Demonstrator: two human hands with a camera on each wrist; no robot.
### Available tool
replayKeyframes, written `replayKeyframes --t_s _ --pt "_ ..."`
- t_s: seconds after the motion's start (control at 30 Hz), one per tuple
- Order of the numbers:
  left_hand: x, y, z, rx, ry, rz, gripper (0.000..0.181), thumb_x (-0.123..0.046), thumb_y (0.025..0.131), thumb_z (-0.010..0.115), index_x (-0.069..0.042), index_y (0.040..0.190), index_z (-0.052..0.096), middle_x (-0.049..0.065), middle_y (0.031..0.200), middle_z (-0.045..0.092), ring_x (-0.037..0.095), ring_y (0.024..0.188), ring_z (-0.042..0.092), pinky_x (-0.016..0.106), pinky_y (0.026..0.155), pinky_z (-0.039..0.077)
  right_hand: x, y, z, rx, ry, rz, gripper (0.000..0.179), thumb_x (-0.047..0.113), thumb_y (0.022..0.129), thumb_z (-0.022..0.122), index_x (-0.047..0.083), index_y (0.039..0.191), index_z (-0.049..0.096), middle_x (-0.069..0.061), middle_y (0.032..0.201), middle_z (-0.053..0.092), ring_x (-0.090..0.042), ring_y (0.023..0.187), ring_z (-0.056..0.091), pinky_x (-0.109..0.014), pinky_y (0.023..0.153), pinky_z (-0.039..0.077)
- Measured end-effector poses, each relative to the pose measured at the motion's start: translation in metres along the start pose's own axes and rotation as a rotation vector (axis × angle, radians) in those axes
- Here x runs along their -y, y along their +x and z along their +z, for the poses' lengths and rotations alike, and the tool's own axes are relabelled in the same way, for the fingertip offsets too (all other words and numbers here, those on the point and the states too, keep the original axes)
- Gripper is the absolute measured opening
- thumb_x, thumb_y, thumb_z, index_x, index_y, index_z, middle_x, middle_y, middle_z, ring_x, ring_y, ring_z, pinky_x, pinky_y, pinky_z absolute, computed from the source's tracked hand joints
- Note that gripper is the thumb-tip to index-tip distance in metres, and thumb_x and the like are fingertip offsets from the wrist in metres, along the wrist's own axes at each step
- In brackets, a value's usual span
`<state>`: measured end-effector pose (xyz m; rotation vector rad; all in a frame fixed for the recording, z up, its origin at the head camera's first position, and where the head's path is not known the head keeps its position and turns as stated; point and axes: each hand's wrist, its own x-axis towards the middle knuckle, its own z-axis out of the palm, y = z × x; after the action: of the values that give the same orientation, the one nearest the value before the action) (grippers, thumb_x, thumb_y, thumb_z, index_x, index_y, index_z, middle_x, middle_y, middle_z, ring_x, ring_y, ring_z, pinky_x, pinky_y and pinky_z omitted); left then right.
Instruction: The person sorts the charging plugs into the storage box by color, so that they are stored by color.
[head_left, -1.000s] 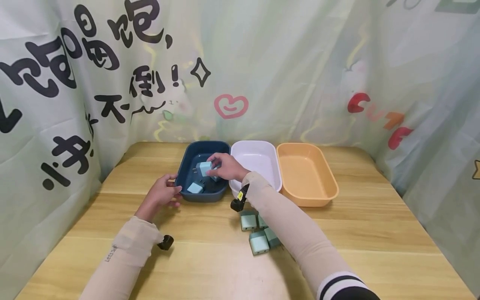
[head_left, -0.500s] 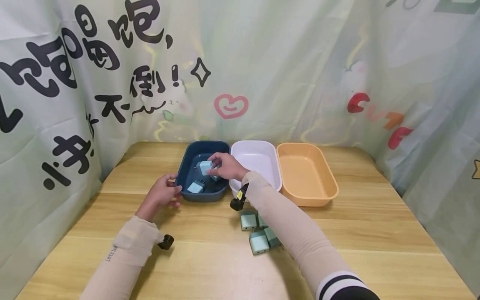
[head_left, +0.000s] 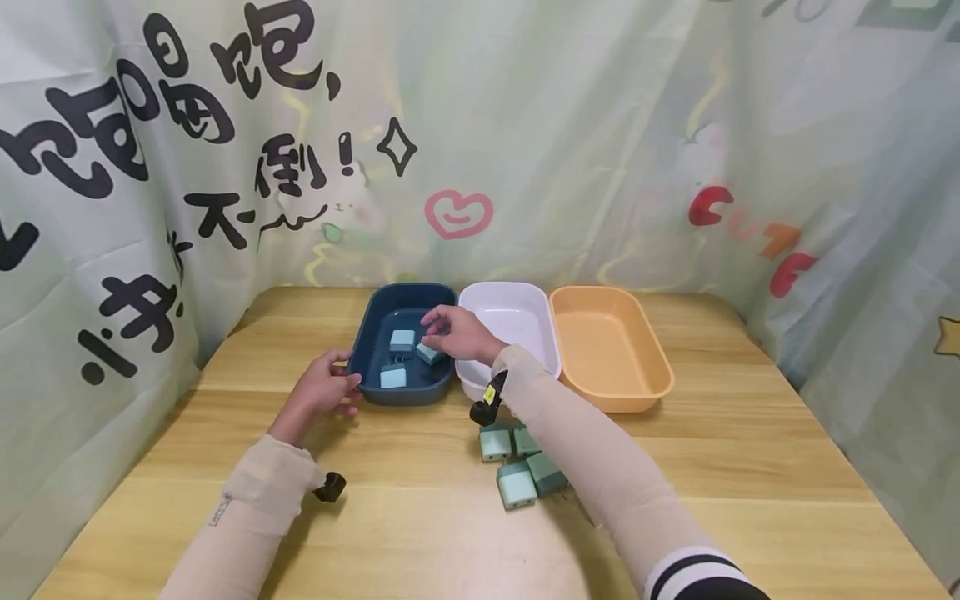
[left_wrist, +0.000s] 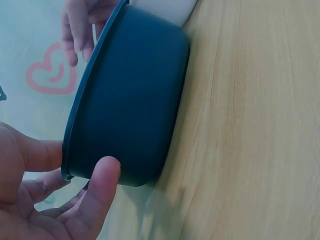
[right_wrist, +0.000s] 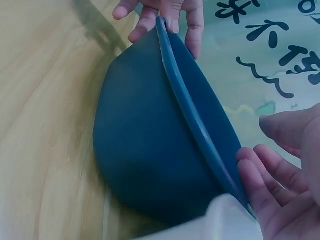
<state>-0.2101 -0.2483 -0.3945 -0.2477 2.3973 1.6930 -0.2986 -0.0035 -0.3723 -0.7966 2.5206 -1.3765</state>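
My left hand grips the left rim of a dark blue bin, thumb at the rim and other fingers around the outer wall. Over the bin's right side hovers my right hand, its thumb and fingers apart with nothing between them. Inside the bin lie three light blue plug chargers: one at the back, one in front, and one at the right, partly hidden beneath the right hand. In the right wrist view the right fingers are beside the bin's rim.
A white bin adjoins the blue one, with a yellow-orange bin to its right. Several green plug chargers lie together on the wooden table, partly under the right forearm. A printed curtain hangs behind.
The right hand has let go of a light blue charger, which now lies in the dark blue bin. Its fingers have parted and lifted slightly. The left hand keeps its place on the rim.
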Motion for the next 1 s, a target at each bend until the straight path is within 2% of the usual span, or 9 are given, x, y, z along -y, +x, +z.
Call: replayKeyframes --t_s 0.17,0.37,0.77,1.0 --pt "0.001 -0.001 0.001 0.001 -0.006 -0.007 0.058 -0.003 0.099 0.051 -0.004 0.151 0.026 0.024 0.126 0.041 0.032 0.093 0.059 0.037 0.065 0.059 0.0 -0.013 -0.008 0.024 -0.037 0.001 0.03 0.011 0.091 0.069 0.0 0.117 0.062 -0.007 0.099 0.064 -0.021 0.093 0.062 -0.028 0.081 0.053" --pt "0.002 -0.001 0.0 0.007 -0.016 -0.006 0.059 -0.002 0.099 0.051 -0.004 0.151 0.025 0.023 0.127 0.04 0.032 0.093 0.059 0.037 0.066 0.059 -0.002 -0.036 -0.019 0.037 -0.054 -0.034 0.028 0.011 0.09 0.07 0.002 0.115 0.062 -0.005 0.098 0.065 -0.018 0.089 0.064 -0.028 0.086 0.052" --pt "0.0 0.001 -0.002 0.008 -0.002 -0.013 0.059 -0.004 0.099 0.051 -0.006 0.152 0.024 0.024 0.129 0.041 0.033 0.094 0.058 0.037 0.068 0.058 -0.013 -0.107 -0.046 0.053 -0.01 -0.149 0.027 0.006 0.088 0.07 -0.004 0.112 0.062 -0.013 0.101 0.066 -0.023 0.084 0.067 -0.035 0.083 0.054" --pt "0.001 0.001 -0.002 0.012 0.002 -0.016 0.059 -0.004 0.1 0.05 -0.005 0.153 0.023 0.024 0.131 0.04 0.033 0.096 0.058 0.037 0.069 0.058 -0.024 -0.144 -0.055 0.084 -0.009 -0.131 0.026 0.01 0.091 0.069 -0.001 0.113 0.062 -0.011 0.105 0.066 -0.02 0.09 0.066 -0.033 0.083 0.054"
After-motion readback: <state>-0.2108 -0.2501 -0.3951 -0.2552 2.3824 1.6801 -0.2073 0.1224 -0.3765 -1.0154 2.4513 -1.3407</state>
